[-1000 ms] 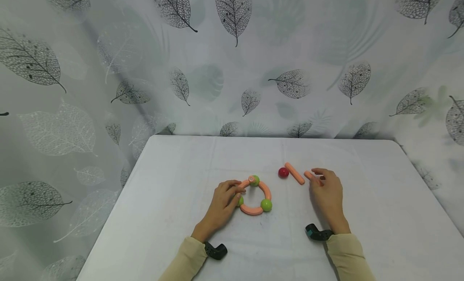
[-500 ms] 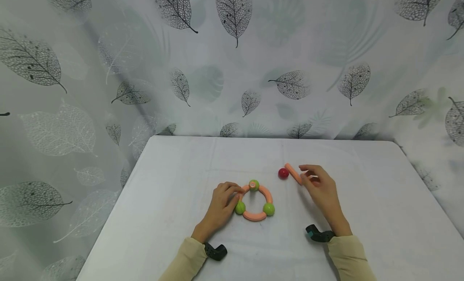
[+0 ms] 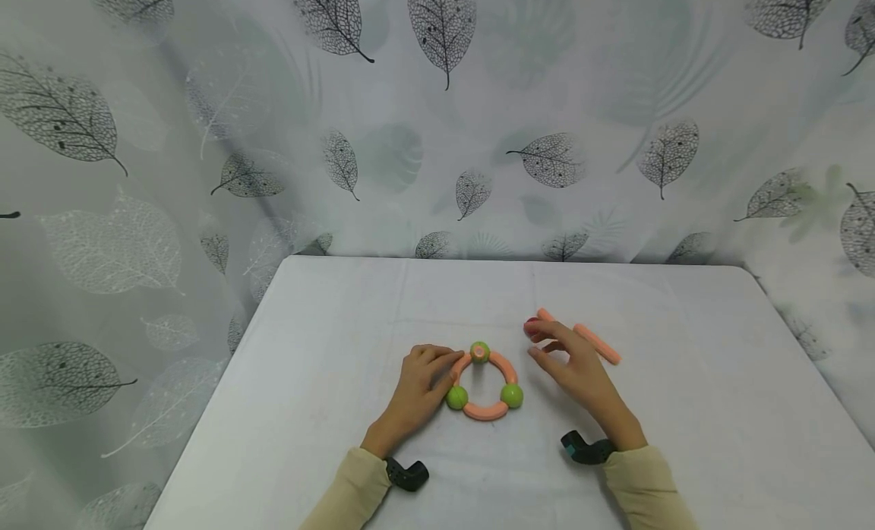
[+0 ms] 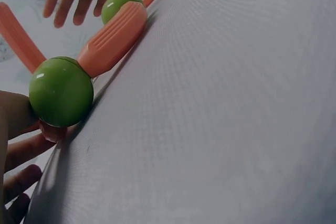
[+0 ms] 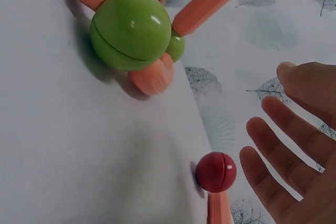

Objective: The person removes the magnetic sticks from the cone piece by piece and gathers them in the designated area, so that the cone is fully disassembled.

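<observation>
Black wrist cameras [image 3: 408,475] sit by the cuffs of my beige sleeves [image 3: 349,490]. Between my hands — right at my left hand [image 3: 418,382] — is a ring of curved orange pieces and green balls [image 3: 486,412], its left side pinched between my thumb and fingers. A straight orange rod [image 5: 212,4] stands up from its far ball. My right hand [image 3: 579,364], fingers loosely parted, hovers just beside a red ball [image 5: 216,172]; two loose orange rods [image 3: 598,344] lie near it on the white tabletop [image 3: 328,310]. Beyond hangs a leaf-print curtain [image 3: 403,158].
</observation>
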The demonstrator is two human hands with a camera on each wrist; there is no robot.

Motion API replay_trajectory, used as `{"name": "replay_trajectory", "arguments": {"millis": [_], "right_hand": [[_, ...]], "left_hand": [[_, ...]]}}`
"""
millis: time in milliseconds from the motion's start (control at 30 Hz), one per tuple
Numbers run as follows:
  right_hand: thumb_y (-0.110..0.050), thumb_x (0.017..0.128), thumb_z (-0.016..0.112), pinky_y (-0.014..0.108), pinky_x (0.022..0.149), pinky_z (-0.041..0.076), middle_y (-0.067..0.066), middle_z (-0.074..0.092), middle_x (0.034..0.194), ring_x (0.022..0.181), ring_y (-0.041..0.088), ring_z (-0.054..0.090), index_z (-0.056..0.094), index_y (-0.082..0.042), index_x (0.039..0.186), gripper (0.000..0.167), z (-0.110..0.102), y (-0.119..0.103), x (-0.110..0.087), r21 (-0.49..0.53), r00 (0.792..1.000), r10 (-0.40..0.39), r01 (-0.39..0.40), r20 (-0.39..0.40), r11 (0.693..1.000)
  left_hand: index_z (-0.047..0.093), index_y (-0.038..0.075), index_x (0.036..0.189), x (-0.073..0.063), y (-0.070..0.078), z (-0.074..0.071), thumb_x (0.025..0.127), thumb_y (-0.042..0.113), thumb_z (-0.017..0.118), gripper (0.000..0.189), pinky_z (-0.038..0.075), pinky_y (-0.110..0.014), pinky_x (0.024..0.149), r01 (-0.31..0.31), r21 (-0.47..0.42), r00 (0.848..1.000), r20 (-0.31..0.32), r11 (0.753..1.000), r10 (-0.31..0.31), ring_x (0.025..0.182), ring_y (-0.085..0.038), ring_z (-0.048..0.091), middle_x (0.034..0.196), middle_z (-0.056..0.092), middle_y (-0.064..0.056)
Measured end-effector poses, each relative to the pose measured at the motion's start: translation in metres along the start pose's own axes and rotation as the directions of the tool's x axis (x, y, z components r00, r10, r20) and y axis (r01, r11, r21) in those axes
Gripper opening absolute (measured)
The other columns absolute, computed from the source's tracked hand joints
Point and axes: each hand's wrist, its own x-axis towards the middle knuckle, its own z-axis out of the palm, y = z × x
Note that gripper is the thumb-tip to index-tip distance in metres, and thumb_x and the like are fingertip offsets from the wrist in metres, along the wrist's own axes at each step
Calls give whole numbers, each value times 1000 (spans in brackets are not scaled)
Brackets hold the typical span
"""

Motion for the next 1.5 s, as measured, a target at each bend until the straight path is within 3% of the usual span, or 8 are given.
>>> {"name": "replay_trajectory", "arguments": {"millis": [267,533,733,933,1233,1500], "right_hand": [[-12,95,77,36,92,58,6,69,134,113,28,67,63,-13,139,46,10,-7,0,16,989,-22,20,144,1000],[-11,95,76,35,91,57,4,68,135,113,26,65,65,-14,137,43,15,-7,-3,77,972,-26,8,234,997],[-7,96,74,36,90,58,0,71,128,111,25,67,68,-19,130,37,21,-8,-3,97,962,-63,38,265,995],[-11,97,74,36,91,59,-5,73,125,110,18,68,69,-25,128,34,24,-9,-3,89,957,-37,12,286,996],[-11,96,75,32,89,59,-5,71,126,108,16,68,67,-22,133,39,29,-10,-2,100,952,-83,56,293,993],[-8,93,77,29,87,58,-6,69,120,101,16,65,70,-18,128,37,32,-11,-3,78,954,-97,78,285,994]], "left_hand": [[76,19,127,0,-2,0,99,25,71,29,43,-56,101,-43,-10,999,10,999,43,118,-26,58,119,74,-1],[77,20,125,0,1,-2,97,24,73,29,41,-58,103,-63,-15,998,21,998,63,118,-24,60,118,76,2],[77,22,126,0,0,-2,97,26,73,29,39,-57,105,-82,13,996,26,997,82,120,-21,59,118,76,5],[76,23,127,-1,-2,0,98,28,72,29,37,-57,107,-75,5,997,35,997,75,121,-21,58,119,76,5],[76,24,127,-1,0,-2,100,30,71,28,37,-57,108,-60,2,997,55,998,60,123,-20,58,120,76,6],[76,25,124,-1,-1,-2,99,31,72,26,31,-56,111,-25,-60,995,96,998,30,124,-19,56,117,77,9]]}}
